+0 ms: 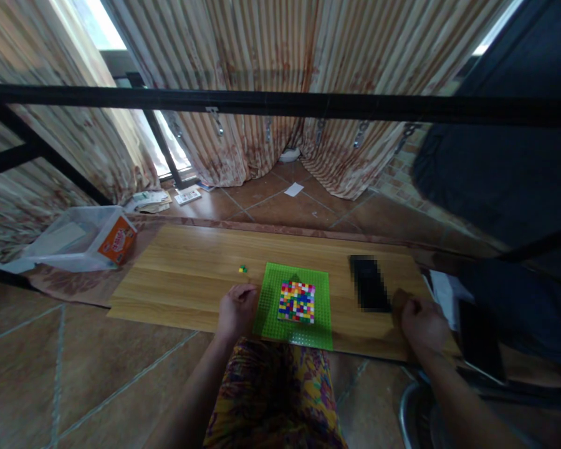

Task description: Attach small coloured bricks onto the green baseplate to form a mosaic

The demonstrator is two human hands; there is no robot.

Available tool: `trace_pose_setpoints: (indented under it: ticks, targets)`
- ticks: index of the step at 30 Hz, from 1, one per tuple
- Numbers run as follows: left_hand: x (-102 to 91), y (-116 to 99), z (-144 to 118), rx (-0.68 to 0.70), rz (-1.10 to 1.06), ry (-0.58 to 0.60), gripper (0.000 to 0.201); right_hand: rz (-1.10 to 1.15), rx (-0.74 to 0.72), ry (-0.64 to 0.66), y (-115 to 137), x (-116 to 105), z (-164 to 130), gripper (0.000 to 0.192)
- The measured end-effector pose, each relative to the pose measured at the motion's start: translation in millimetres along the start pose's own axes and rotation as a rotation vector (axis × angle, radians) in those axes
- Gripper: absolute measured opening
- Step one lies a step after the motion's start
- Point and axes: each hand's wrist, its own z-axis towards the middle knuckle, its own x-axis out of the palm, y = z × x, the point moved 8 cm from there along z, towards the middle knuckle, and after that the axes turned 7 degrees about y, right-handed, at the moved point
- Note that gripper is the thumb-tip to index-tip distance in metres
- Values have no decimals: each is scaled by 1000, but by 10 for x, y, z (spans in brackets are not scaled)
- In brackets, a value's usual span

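A green studded baseplate [272, 318] lies on the wooden board in front of my knees. On it sits a square block of small multicoloured bricks [297, 302]. My left hand [237, 308] rests closed at the plate's left edge, fingers curled, with nothing showing in them. Just beyond it, a few tiny green and yellow bricks [243, 269] lie on the wood. Toward the board's right end, my right hand [423, 321] is closed in a loose fist, and no object shows in it. Left of that fist lies a dark, pixelated phone-like rectangle [370, 284].
The wooden board [182, 268] spans my lap's front. A clear plastic box [81, 240] with an orange label stands at far left. A black metal bar [280, 103] crosses ahead, before striped curtains [257, 56]. A dark flat device [480, 340] lies at right, above a metal basin [406, 411].
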Motion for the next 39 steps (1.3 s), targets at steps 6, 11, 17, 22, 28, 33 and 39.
trace_pose_setpoints:
  ticks: [6,11,17,22,28,33,39]
  targets:
    - [216,-505,-125,192,-143,80,11,-9,7,-10,-14,18,-1,37]
    - [437,-940,-199,336,-13,143,14,5,-7,-27,-26,32,1,35]
    - [656,-1120,-186,402,142,101,13,18,-36,-39,-11,26,9,34]
    - [752,-1061,-111,361,156,64,15,2,11,-16,-14,27,2,35]
    - [770,-982,-74,317,106,69,15,-8,16,-19,3,2,-3,34]
    - [763,-971,-61,288,70,53,13,1,4,-40,-8,3,-8,33]
    - [762,-983,-54,270,59,101,23,10,12,-38,-48,41,2,35]
